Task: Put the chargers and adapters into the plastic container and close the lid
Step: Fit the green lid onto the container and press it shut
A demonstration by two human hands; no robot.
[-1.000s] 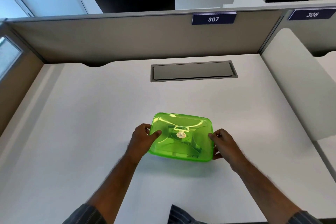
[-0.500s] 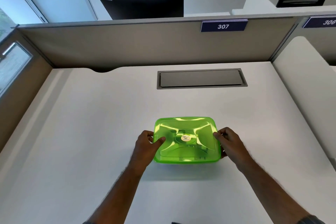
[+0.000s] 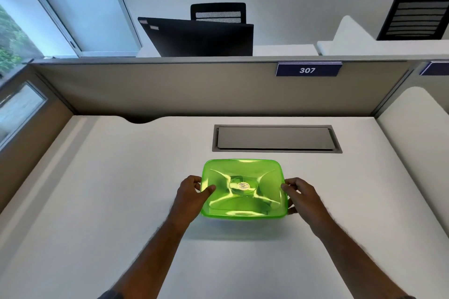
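Note:
A translucent green plastic container (image 3: 243, 188) sits on the white desk (image 3: 121, 201), its green lid on top with a small round sticker in the middle. My left hand (image 3: 192, 193) grips the container's left edge, thumb on the lid. My right hand (image 3: 300, 195) holds the right edge, fingers curled around the side. Dark shapes show faintly through the lid near the front right. No chargers or adapters lie outside on the desk.
A grey cable hatch (image 3: 274, 138) is set into the desk just behind the container. Beige partition walls (image 3: 170, 90) enclose the desk at the back and sides, with a "307" sign (image 3: 307, 70). A dark monitor back (image 3: 201, 37) and chairs stand beyond.
The container, tilted toward me a second ago, now sits level and square to the desk. Both hands kept hold of its sides. The camera has tipped upward.

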